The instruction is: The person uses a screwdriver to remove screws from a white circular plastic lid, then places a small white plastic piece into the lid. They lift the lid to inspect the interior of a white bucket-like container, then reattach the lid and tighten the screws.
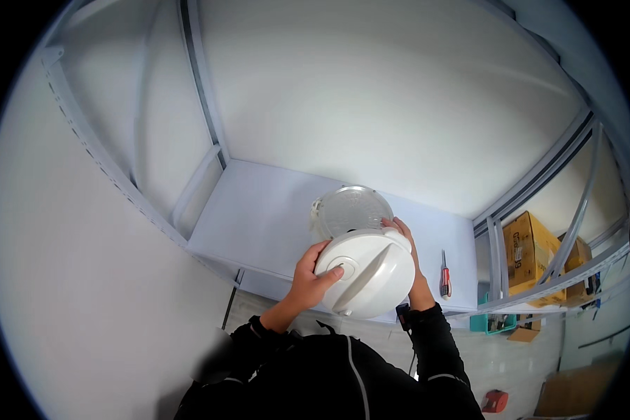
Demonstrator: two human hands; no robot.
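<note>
Both hands grip a round white plastic lid with a raised bar handle across it and a round button-like disc near its left side. My left hand is closed on the left rim, its thumb pressed on the disc. Around the right edge wraps my right hand, partly hidden behind the lid. Just beyond the lid, a round, see-through or silvery piece with a pale rim rests on the light shelf; its lower part is covered. To the right lies a screwdriver with a red handle, its tip pointing away.
Grey metal posts and rails frame the shelf on both sides, with a pale panel behind. At right, outside the frame, are a yellow cardboard box and a teal bin with small items. A red object sits on the floor.
</note>
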